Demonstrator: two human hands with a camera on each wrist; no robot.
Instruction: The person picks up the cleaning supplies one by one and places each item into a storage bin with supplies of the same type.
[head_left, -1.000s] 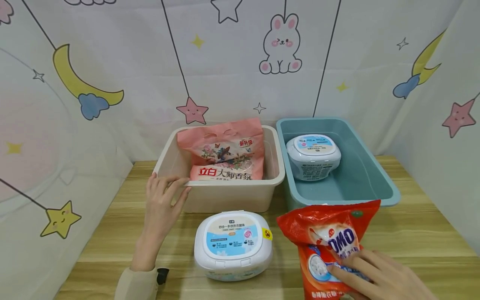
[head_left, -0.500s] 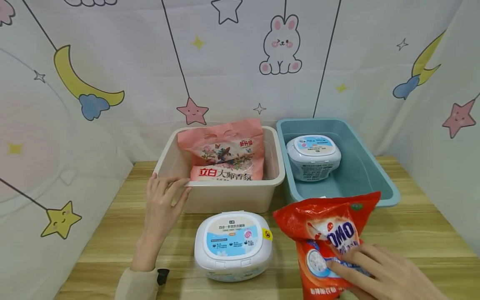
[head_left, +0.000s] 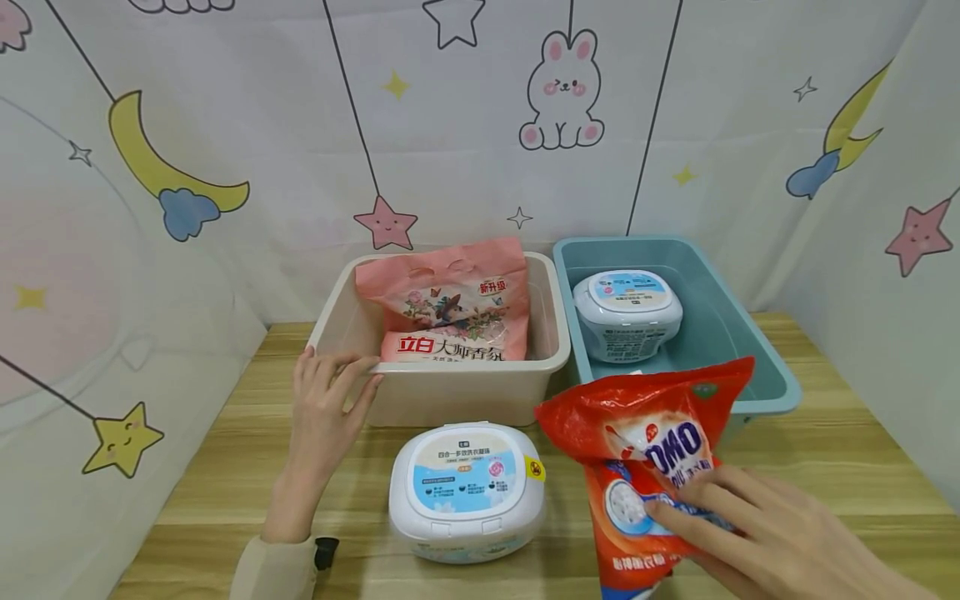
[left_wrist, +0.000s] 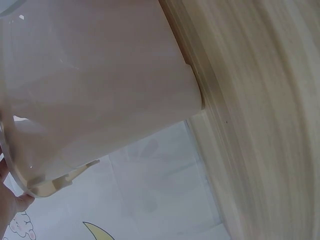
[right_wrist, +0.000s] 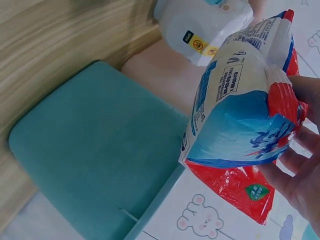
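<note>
My right hand (head_left: 757, 525) grips a red OMO laundry detergent bag (head_left: 652, 442) by its right side, above the table and before the teal bin's near edge. In the right wrist view the bag's white-and-blue side (right_wrist: 245, 125) faces the camera, with the fingers and thumb around it. My left hand (head_left: 326, 408) holds the cream bin (head_left: 457, 392) at its front left corner, thumb and fingers on the rim. Inside that bin stands a pink detergent bag (head_left: 457, 304). A white laundry-pod tub (head_left: 467, 492) with a blue label sits on the table between my hands.
The teal bin (head_left: 757, 367) stands right beside the cream one. A second white tub (head_left: 628, 315) sits in its back left part. Both bins rest on the wooden table (head_left: 225, 467), before a printed cloth backdrop (head_left: 465, 125).
The red detergent bag has risen and shifted slightly left, moving toward the teal bin with my right hand. My left hand, both bins and the white tubs stay put.
</note>
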